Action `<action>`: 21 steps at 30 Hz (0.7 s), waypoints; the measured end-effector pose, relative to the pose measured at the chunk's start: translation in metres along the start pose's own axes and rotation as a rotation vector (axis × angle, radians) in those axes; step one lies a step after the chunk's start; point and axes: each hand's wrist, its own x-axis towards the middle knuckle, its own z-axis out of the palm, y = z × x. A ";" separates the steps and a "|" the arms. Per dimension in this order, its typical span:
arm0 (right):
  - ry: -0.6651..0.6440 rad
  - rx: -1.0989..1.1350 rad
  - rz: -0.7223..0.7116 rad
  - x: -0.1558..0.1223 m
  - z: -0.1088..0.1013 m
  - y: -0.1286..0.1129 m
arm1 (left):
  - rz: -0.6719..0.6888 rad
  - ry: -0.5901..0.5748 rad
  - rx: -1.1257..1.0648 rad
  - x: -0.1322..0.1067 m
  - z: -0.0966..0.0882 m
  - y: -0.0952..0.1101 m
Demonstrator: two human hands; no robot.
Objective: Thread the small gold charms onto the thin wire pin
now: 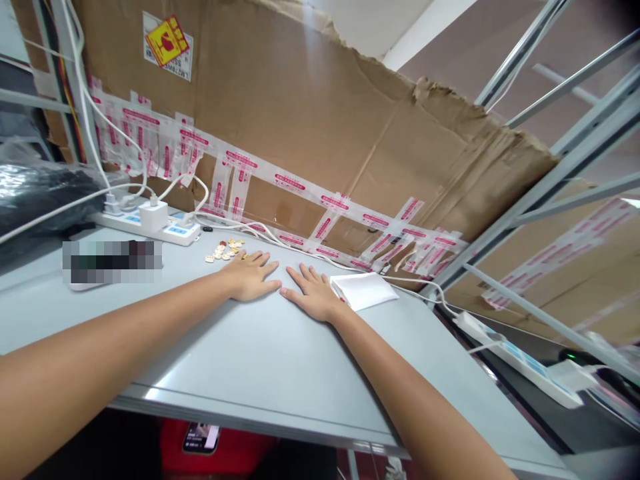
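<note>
Both of my hands lie palm down on the grey table (260, 360), side by side, fingers stretched out flat. My left hand (250, 275) holds nothing; several small gold and white buttons or beads (226, 249) lie just beyond its fingertips. My right hand (313, 293) also holds nothing and rests close beside a small folded white cloth or paper (364, 289) to its right.
A white power strip (150, 223) with plugs and white cables sits at the back left. A taped cardboard wall (300, 127) stands behind the table. A second power strip (520, 363) lies lower right. Black plastic-wrapped bundle (40, 193) at left. A phone (201, 438) shows under the table edge.
</note>
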 end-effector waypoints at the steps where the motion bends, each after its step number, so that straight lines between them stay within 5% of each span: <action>1: 0.009 0.001 0.004 0.001 0.001 0.000 | 0.000 0.002 0.002 0.000 0.000 0.000; 17: 0.035 0.047 0.028 0.005 0.000 0.002 | 0.014 -0.022 0.013 0.002 -0.002 -0.002; 21: 0.163 0.088 -0.010 0.006 0.001 0.002 | -0.001 -0.083 -0.005 0.004 -0.015 0.002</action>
